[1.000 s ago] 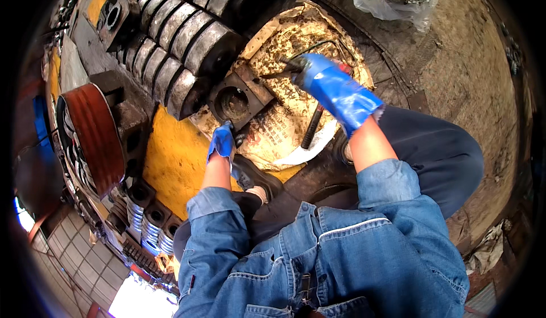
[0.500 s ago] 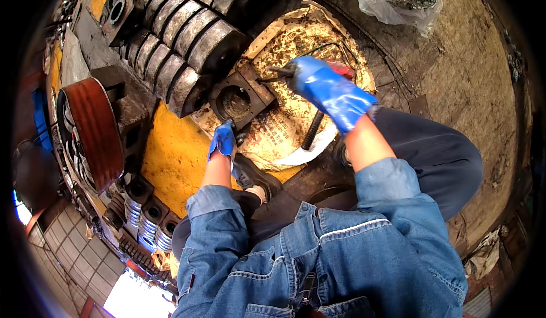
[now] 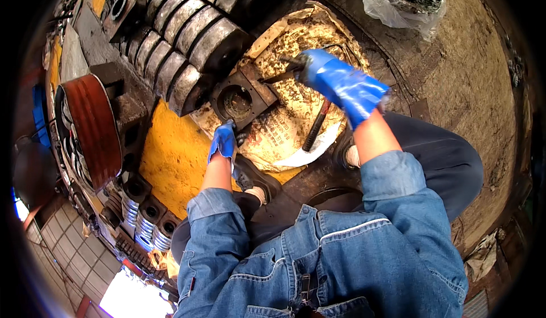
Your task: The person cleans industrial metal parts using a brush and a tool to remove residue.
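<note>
A greasy square metal block (image 3: 257, 93) with a round bore lies on a stained, pale sack (image 3: 278, 127). My left hand (image 3: 223, 139), in a blue glove with blackened fingertips, is closed on the block's near corner. My right hand (image 3: 327, 76), gloved in the same blue, is closed around a dark, narrow-bladed tool (image 3: 278, 78). That blade points left toward the block's right side; whether it touches the metal I cannot tell. On the sack below my right hand lies a dark ribbed rod (image 3: 314, 131) with a red upper part.
Rows of heavy ribbed metal cylinders (image 3: 213, 45) stand just beyond the block. At the left are a reddish-brown banded drum (image 3: 94, 130) and a yellow surface (image 3: 170, 153). Clear plastic wraps a container of dark material (image 3: 409, 2) at the far right. My shoe (image 3: 256, 181) rests near the sack.
My right hand has shifted a little to the right with the dark tool, drawing the blade away from the block. My left hand stays on the block's corner.
</note>
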`<act>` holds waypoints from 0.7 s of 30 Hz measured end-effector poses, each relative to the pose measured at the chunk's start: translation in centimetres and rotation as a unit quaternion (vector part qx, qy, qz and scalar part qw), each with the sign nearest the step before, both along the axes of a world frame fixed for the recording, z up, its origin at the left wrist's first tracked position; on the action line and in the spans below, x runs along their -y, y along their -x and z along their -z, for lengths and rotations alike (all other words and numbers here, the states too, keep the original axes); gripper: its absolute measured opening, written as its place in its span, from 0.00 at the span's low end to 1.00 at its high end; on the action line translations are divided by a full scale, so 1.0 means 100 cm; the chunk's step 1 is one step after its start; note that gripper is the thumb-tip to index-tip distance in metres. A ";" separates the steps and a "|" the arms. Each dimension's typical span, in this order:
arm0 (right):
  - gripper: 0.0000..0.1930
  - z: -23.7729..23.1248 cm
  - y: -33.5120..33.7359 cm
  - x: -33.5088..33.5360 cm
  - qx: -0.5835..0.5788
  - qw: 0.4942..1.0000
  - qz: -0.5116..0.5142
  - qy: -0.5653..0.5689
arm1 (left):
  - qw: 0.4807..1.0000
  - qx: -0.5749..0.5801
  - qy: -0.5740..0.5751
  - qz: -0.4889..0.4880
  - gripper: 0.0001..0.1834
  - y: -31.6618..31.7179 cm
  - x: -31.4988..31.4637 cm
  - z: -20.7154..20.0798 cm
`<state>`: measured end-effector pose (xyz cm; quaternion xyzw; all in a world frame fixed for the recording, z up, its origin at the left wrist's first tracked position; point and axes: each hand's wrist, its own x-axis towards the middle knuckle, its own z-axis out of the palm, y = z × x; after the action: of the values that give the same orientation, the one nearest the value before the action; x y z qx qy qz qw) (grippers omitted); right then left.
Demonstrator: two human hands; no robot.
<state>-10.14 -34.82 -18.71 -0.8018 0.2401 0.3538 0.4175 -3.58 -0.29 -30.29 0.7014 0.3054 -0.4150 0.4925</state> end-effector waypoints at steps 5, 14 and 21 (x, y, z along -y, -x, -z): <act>0.13 0.023 -0.002 0.013 0.078 0.994 -0.049 0.057 | 0.999 -0.015 -0.039 0.005 0.15 -0.001 0.001 0.003; 0.14 0.025 0.006 -0.005 0.070 0.994 -0.041 0.074 | 0.999 -0.017 -0.038 -0.023 0.15 -0.002 0.003 0.009; 0.13 0.014 0.008 0.001 0.131 0.988 -0.042 0.076 | 0.999 -0.028 -0.011 -0.026 0.13 -0.006 -0.010 0.023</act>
<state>-10.93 -34.92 -20.13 -0.8802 0.1754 0.2435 0.3676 -2.94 0.70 -32.57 0.6869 0.3416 -0.4184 0.4863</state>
